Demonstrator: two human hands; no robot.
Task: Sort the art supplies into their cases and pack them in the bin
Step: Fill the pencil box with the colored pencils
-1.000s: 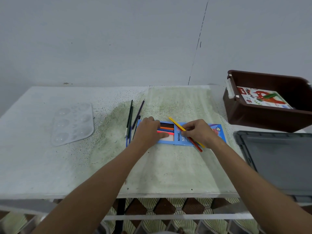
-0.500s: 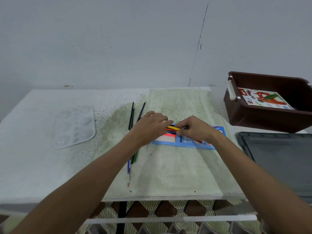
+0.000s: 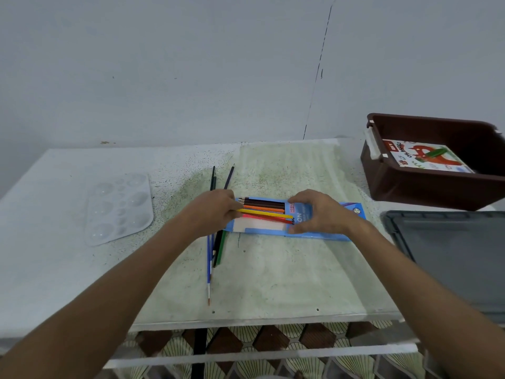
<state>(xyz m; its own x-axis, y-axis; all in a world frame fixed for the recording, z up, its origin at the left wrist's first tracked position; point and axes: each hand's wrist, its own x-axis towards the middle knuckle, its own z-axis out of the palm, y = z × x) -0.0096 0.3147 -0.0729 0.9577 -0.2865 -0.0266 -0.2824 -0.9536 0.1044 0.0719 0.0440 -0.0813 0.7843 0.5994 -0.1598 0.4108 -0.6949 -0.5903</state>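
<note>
Yellow pencil (image 3: 264,213) now in case (image 3: 328,233), between hands.

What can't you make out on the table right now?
- Brushes, head view: mid-lengths hidden under the left hand.
- Pencil case: printed name covered by the right hand.
- Brown bin: far right cut off by the edge.
- Grey lid: cut off at right.

Two hands: left hand (image 3: 216,212) at nine o'clock of one blue pencil case (image 3: 328,231), right hand (image 3: 321,212) on it. At least five coloured pencils (image 3: 263,209) show inside. One clear palette (image 3: 119,207), one brown bin (image 3: 437,187) holding one pastel box (image 3: 426,157), one grey lid (image 3: 459,255).
</note>
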